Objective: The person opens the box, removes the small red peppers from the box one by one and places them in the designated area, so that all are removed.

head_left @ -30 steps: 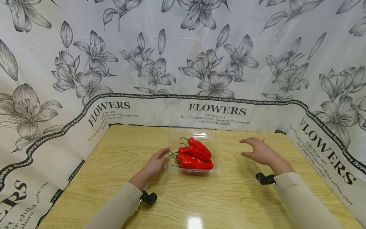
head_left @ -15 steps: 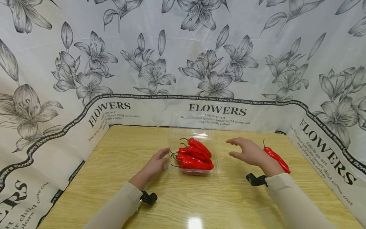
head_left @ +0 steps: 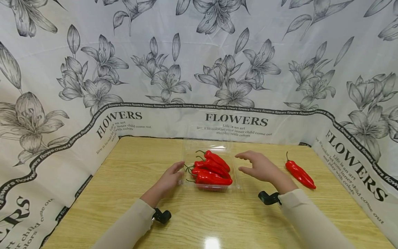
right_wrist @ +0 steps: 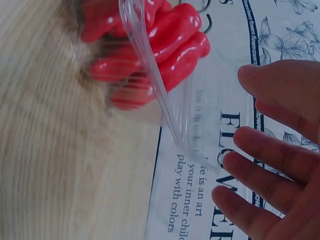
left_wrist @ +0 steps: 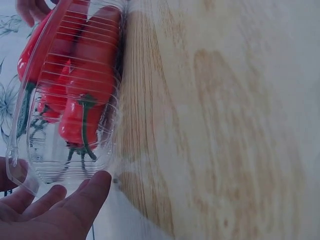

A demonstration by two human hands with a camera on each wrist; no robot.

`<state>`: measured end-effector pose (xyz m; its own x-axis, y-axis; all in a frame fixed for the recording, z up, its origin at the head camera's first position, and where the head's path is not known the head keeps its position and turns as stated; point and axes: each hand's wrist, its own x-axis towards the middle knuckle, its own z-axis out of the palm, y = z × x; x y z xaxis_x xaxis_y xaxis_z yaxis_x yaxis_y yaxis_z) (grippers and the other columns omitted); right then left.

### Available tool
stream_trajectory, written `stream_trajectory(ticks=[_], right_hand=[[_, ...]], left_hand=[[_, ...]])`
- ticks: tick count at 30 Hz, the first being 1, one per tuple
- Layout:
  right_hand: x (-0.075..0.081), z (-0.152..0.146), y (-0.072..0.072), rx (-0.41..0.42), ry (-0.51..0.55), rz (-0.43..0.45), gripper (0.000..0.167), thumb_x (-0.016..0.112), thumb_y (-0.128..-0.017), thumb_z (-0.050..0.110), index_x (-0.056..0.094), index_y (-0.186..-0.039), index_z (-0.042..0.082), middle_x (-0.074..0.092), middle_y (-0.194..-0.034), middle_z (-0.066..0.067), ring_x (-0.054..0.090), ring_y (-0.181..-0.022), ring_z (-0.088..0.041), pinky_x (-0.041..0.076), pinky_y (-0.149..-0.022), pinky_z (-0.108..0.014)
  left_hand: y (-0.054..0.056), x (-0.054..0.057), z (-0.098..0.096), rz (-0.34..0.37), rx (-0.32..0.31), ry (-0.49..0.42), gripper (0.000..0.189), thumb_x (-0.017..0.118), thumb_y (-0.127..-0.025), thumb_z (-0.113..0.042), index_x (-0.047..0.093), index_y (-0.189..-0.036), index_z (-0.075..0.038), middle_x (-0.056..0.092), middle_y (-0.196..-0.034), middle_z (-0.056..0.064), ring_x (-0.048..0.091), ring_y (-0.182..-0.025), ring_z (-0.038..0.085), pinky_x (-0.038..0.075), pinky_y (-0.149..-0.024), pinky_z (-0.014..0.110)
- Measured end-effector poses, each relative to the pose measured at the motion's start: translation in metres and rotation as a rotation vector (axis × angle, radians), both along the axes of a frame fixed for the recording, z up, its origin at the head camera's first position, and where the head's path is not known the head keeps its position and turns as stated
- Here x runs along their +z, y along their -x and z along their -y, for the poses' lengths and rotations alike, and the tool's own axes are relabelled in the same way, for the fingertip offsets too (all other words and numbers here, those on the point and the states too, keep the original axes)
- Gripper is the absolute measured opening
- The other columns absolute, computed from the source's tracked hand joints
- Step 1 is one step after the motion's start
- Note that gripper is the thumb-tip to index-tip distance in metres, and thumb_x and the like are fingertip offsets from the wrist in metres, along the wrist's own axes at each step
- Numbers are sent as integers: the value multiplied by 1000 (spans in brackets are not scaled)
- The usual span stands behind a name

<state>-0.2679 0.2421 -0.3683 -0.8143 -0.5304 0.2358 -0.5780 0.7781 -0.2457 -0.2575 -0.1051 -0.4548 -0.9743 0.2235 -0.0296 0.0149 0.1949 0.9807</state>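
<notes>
A clear plastic clamshell box (head_left: 235, 180) stands mid-table in the head view with its lid raised at the back. Inside lie several red peppers (head_left: 214, 177) with green stems, most stems towards the left. My left hand (head_left: 169, 178) holds the box's left edge; in the left wrist view the thumb (left_wrist: 15, 171) is at the rim and the fingers (left_wrist: 97, 187) lie along the outer wall. Just right of the box, my right hand (head_left: 259, 166) has its fingers spread and holds nothing. The right wrist view shows a gap between its fingertips (right_wrist: 232, 160) and the box.
One more red pepper (head_left: 300, 174) lies on the wooden table (head_left: 217, 214), right of my right hand. Flower-printed cloth (head_left: 168, 121) rises along the table's back and sides. Black wrist cameras (head_left: 268, 197) hang beneath both wrists.
My right hand has moved left towards the box, and its forearm now leaves the loose pepper on the right fully in sight. The left hand and the box have stayed put.
</notes>
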Motion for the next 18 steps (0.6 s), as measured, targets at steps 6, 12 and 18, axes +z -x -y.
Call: stream_trajectory(ticks=[6, 12, 18], right_hand=[[-2, 15, -1, 28, 19, 18, 42, 70, -88, 24, 62, -127, 9, 65, -123, -10, 62, -108, -30, 50, -92, -50], [-4, 27, -3, 57, 27, 51, 42, 70, -88, 23, 62, -127, 10, 65, -122, -10, 61, -107, -29, 51, -90, -49], [-5, 37, -5, 78, 34, 85, 42, 69, -88, 24, 62, -127, 9, 66, -122, -8, 61, -105, -25, 51, -90, -46]], left_hand=[[1, -2, 0, 6, 2, 2, 50, 40, -101, -7, 32, -150, -4, 30, -158, 16, 24, -146, 37, 25, -115, 55], [2, -4, 0, 16, 6, -6, 50, 41, -101, -8, 32, -150, -5, 29, -158, 15, 23, -147, 35, 24, -116, 54], [2, -1, 0, 22, 6, -7, 50, 42, -102, -10, 31, -151, -6, 29, -158, 14, 23, -147, 35, 23, -116, 55]])
